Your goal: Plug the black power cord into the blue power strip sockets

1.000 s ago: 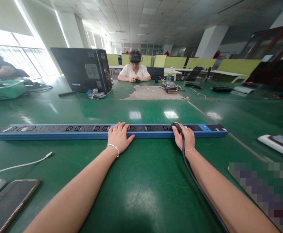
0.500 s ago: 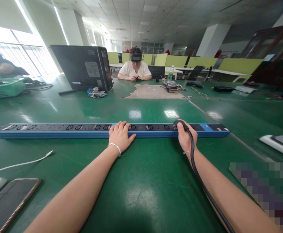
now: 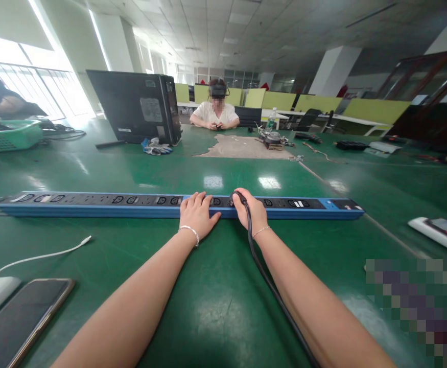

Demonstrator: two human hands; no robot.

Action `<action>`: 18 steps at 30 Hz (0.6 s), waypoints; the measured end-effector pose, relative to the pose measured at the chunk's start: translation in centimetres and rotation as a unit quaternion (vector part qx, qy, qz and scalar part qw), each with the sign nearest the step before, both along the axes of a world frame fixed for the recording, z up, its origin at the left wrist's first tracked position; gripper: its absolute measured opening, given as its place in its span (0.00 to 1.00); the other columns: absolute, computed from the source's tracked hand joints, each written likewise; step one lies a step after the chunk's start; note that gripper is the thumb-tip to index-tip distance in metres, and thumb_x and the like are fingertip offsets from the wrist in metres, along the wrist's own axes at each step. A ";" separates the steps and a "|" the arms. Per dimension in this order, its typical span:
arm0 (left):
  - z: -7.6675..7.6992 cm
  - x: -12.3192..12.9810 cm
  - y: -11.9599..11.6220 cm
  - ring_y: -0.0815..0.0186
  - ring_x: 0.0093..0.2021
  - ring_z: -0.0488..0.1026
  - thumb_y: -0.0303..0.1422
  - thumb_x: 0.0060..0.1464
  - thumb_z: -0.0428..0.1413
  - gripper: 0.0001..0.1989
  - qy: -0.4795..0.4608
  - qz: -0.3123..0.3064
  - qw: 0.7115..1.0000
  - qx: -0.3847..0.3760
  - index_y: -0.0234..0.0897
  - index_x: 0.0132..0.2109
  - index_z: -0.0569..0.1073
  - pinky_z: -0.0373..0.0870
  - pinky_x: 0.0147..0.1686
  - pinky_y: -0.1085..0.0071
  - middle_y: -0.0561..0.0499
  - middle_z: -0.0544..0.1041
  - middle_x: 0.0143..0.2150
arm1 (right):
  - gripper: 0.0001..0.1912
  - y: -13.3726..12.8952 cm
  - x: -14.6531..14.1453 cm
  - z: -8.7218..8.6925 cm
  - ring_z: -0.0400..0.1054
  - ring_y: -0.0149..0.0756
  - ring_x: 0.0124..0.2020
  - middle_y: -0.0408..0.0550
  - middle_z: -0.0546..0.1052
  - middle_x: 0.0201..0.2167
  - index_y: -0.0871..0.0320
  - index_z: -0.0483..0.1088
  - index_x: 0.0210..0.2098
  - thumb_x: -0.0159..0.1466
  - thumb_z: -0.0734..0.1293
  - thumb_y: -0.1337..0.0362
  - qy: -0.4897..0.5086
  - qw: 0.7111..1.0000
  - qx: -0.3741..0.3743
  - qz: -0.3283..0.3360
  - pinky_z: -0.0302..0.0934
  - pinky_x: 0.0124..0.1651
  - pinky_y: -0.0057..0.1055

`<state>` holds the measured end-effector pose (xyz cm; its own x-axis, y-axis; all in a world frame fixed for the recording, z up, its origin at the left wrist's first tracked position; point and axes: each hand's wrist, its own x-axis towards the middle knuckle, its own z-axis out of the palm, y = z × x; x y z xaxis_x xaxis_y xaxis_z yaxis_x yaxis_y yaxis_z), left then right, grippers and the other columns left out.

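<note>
A long blue power strip (image 3: 93, 210) with a black socket face lies crosswise on the green table (image 3: 215, 286). My left hand (image 3: 197, 212) rests on the strip near its middle, fingers stretched over the top and thumb along the front side. Just right of it, my right hand (image 3: 251, 208) grips a black power plug (image 3: 234, 197) at the strip's top face. From the plug a thick black cord (image 3: 263, 271) runs down over the table beside my right forearm. My fingers partly hide the plug, so I cannot tell whether it sits in a socket.
At left lie a phone (image 3: 27, 317) and a white cable (image 3: 47, 257); at right, a white device (image 3: 438, 235). Farther back stand a black computer case (image 3: 131, 105), gloves (image 3: 156, 146), a green basket (image 3: 12, 138) and a bottle (image 3: 272, 120). A person (image 3: 215, 115) sits opposite.
My right hand has moved left along the power strip with the plug and cord, coming close to my left hand. The left hand stays on the strip; the view has shifted slightly.
</note>
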<state>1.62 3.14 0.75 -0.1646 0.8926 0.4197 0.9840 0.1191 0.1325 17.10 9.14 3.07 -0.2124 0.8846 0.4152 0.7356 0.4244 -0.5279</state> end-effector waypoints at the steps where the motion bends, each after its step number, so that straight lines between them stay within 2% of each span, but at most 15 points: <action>1: 0.0 0.0 0.0 0.54 0.62 0.56 0.48 0.53 0.49 0.27 0.000 0.000 1.000 0.001 0.42 0.58 0.64 0.50 0.59 0.55 0.47 0.64 0.62 | 0.19 0.1 -0.2 0.2 0.73 0.38 0.37 0.45 0.79 0.35 0.50 0.70 0.48 0.64 0.56 0.52 -0.007 1.000 -0.008 -0.009 0.62 0.40 0.30; 9: -0.2 -0.1 0.1 0.54 0.62 0.56 0.48 0.53 0.49 0.28 -0.002 -0.004 1.000 0.010 0.41 0.58 0.64 0.49 0.59 0.55 0.46 0.64 0.62 | 0.20 -0.1 -1.4 1.4 0.73 0.42 0.36 0.47 0.79 0.34 0.47 0.69 0.49 0.65 0.54 0.50 -0.103 0.993 -0.017 -0.050 0.61 0.38 0.33; 18: -0.2 0.0 0.0 0.53 0.61 0.57 0.47 0.52 0.50 0.27 -0.006 -0.009 1.000 0.021 0.41 0.57 0.65 0.50 0.59 0.54 0.45 0.65 0.61 | 0.20 -1.3 -2.4 1.6 0.73 0.39 0.31 0.46 0.78 0.31 0.49 0.66 0.51 0.66 0.52 0.52 -0.218 0.973 0.052 -0.049 0.60 0.34 0.31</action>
